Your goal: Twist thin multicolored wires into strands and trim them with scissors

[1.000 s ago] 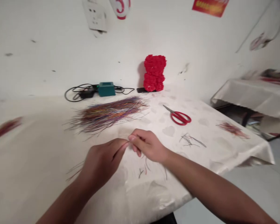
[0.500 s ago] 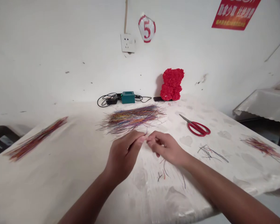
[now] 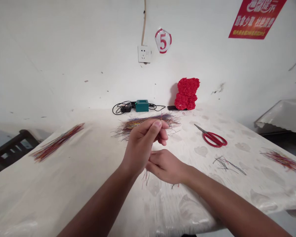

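Head view, looking down the length of a table (image 3: 71,197) covered in a white cloth with faint heart prints: a tuft of thin wires (image 3: 145,177) hangs just below the person's two hands, short, fine and dark-tipped, with its top hidden behind them. A large flat bundle of multicoloured wires (image 3: 146,124) lies on the far part of the table, its strands splayed at both ends and its middle behind the raised left hand (image 3: 143,146). The fingers (image 3: 161,133) of that hand curl loosely with the thumb upward, and the right hand (image 3: 164,167) sits lower and nearer, its fingers gently bent toward the left wrist; I cannot tell whether either hand is gripping a wire. Half a second earlier the fingertips of both hands met over the table; now they are apart, with the left hand higher. A thinner bundle of wires (image 3: 56,143) lies on the left of the table, and another (image 3: 283,160) lies on the right near a small scatter of wire scraps (image 3: 227,165). Red-handled scissors (image 3: 213,139) rest beyond the scraps, and a red rose bear (image 3: 186,93) stands against the far wall (image 3: 64,65).
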Tool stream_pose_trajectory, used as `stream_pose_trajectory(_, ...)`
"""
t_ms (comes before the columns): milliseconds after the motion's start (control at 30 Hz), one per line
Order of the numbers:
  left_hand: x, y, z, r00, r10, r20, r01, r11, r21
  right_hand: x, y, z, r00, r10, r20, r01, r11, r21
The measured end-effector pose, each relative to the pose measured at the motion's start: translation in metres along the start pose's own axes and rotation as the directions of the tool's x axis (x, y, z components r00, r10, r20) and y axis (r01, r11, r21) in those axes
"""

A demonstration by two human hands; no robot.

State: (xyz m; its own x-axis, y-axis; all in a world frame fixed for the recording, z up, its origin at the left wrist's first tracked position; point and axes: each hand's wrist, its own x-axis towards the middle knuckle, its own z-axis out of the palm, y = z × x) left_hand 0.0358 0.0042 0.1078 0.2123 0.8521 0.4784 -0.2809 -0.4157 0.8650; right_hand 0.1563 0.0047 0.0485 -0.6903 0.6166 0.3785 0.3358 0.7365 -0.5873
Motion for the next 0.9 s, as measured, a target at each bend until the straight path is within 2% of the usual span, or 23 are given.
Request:
stream_pose_trajectory(133, 0.002, -0.003, 0.003, 0.998, -0.055, 0.043, 0.052, 0.996, 0.078, -0.008, 0.011, 0.006, 1.000, -0.005, 0.023, 0.007, 0.997, -0.071)
stream_pose_trajectory(200, 0.003, -0.005, 0.001, 0.994, -0.108, 0.029, 0.099, 0.971, 0.218, -0.012, 0.018, 0.006, 1.000, 0.019, -0.019, -0.019, 1.000, -0.022)
stream_pose_trajectory(267, -0.001, -0.011, -0.006, 0.989, -0.144, -0.031, 0.145, 0.916, 0.373, -0.014, 0.028, 0.003, 0.990, 0.104, -0.092, -0.098, 0.993, 0.068)
stream_pose_trajectory(333, -0.010, -0.023, -0.017, 0.983, -0.176, -0.054, 0.179, 0.850, 0.496, -0.016, 0.038, -0.003, 0.958, 0.224, -0.179, -0.194, 0.965, 0.174)
stream_pose_trajectory(467, -0.033, -0.051, -0.036, 0.956, -0.290, 0.040, 0.196, 0.735, 0.649, -0.018, 0.050, -0.013, 0.881, 0.370, -0.295, -0.279, 0.910, 0.308)
stream_pose_trajectory(533, -0.041, -0.061, -0.039, 0.950, -0.313, 0.024, 0.216, 0.706, 0.674, -0.019, 0.051, -0.015, 0.876, 0.385, -0.290, -0.289, 0.901, 0.324)
stream_pose_trajectory(667, -0.045, -0.068, -0.037, 0.948, -0.318, 0.013, 0.226, 0.702, 0.675, -0.019, 0.049, -0.011, 0.903, 0.362, -0.231, -0.291, 0.911, 0.292)
stream_pose_trajectory(900, -0.050, -0.072, -0.039, 0.891, -0.451, 0.047, 0.336, 0.725, 0.602, -0.021, 0.051, -0.007, 0.891, 0.397, -0.220, -0.335, 0.903, 0.271)
